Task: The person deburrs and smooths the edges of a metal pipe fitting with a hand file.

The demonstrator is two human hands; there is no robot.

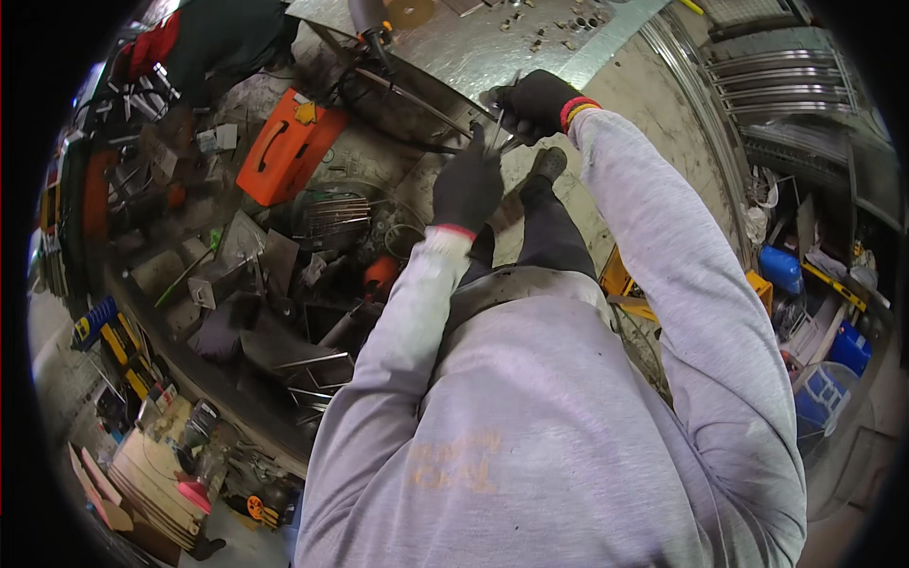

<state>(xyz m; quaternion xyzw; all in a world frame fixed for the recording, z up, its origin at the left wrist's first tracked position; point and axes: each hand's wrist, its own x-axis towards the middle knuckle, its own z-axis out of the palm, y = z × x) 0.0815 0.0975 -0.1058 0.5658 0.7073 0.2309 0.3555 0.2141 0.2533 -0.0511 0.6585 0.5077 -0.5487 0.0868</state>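
Both my hands wear dark gloves and meet just off the near edge of a metal-topped table [464,57]. My right hand [542,102] is closed, its fingers wrapped around a small metal piece whose kind I cannot make out. Just below and left of it, my left hand [469,189] points up toward the same spot. A thin, bright metal strip [498,131] runs between the two hands, and the left fingers appear closed at its lower end. The fingertips are partly hidden and slightly blurred.
Several small metal pieces [540,43] lie on the tabletop, near a dark grey tool [369,24] with an orange part. An orange toolbox [284,151] stands on the cluttered floor at left. Metal tubes [781,80] lie at right. A wooden beam [189,364] edges the scrap.
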